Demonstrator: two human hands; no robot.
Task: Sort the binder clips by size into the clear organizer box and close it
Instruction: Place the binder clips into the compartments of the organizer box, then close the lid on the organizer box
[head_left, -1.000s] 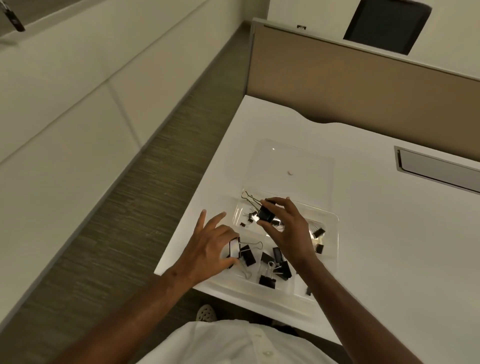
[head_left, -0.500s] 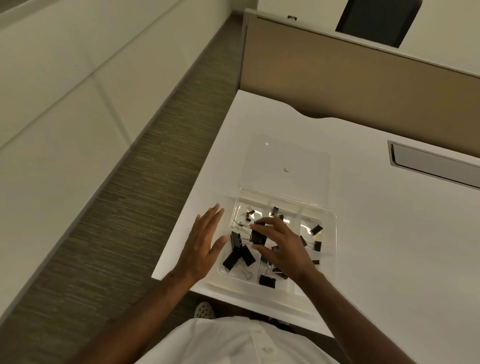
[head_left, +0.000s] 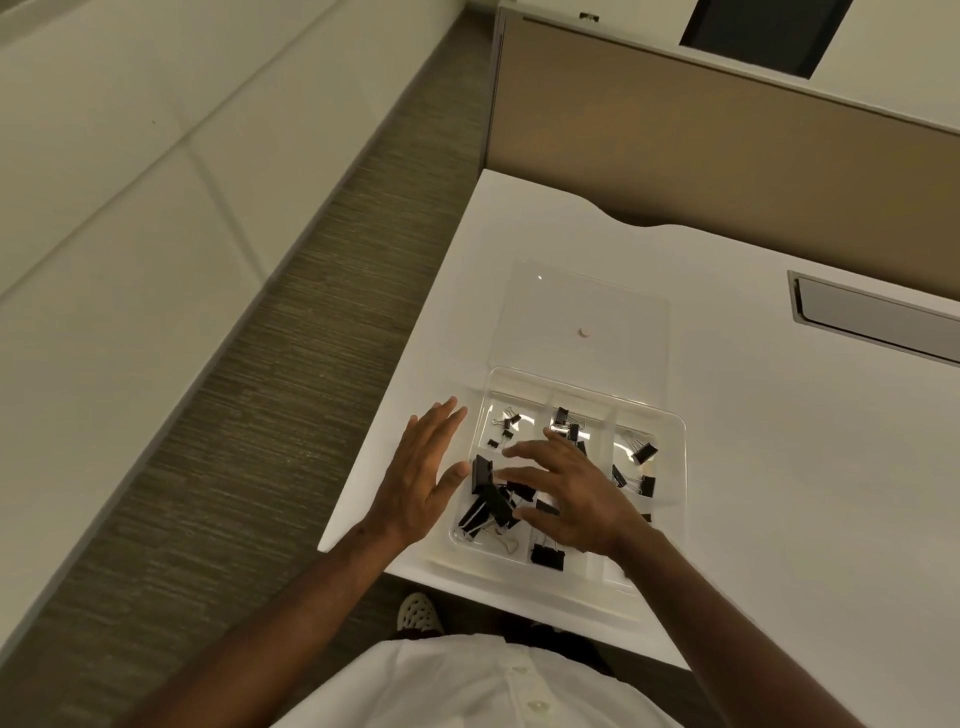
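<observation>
Hovering my right hand (head_left: 571, 499), fingers spread and empty, low-centre over the organizer box (head_left: 670, 467), I risk scattering sorted binder clips (head_left: 491, 499); left hand (head_left: 423, 467) flat, empty.

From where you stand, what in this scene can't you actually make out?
All in the head view:
- Middle compartments of the clear plastic organizer box: covered by the right hand, so the clips beneath are unseen.
- Small black binder clips in the far-left compartment: too small to compare sizes.
- Dark rectangular panel beyond the tan partition: cut off by the top edge.
- Pale shoe under the white desk: partly hidden by the desk edge.
</observation>
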